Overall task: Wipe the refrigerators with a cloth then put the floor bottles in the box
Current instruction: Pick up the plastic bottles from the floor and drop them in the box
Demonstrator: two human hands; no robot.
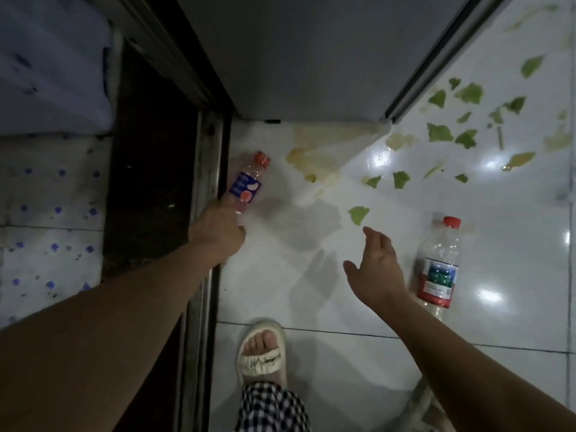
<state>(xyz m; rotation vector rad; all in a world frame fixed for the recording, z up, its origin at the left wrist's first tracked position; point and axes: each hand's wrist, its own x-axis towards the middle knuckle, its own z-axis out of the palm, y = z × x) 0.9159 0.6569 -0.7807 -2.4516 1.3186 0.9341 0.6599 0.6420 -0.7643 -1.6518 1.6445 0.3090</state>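
A small clear bottle (249,181) with an orange cap and a blue label lies on the white tiled floor by the door track. My left hand (218,232) is closed around its lower end. A larger clear bottle (438,266) with a red cap and a red and blue label lies on the floor to the right. My right hand (377,269) hovers open just left of that bottle, fingers spread, holding nothing. The grey refrigerator (308,54) stands at the top. No cloth or box is in view.
Torn green leaf scraps (439,132) and yellowish spill stains (314,151) litter the glossy floor at the right and near the refrigerator base. A dark sliding-door track (205,169) runs down the left. My foot in a white sandal (263,350) stands at the bottom.
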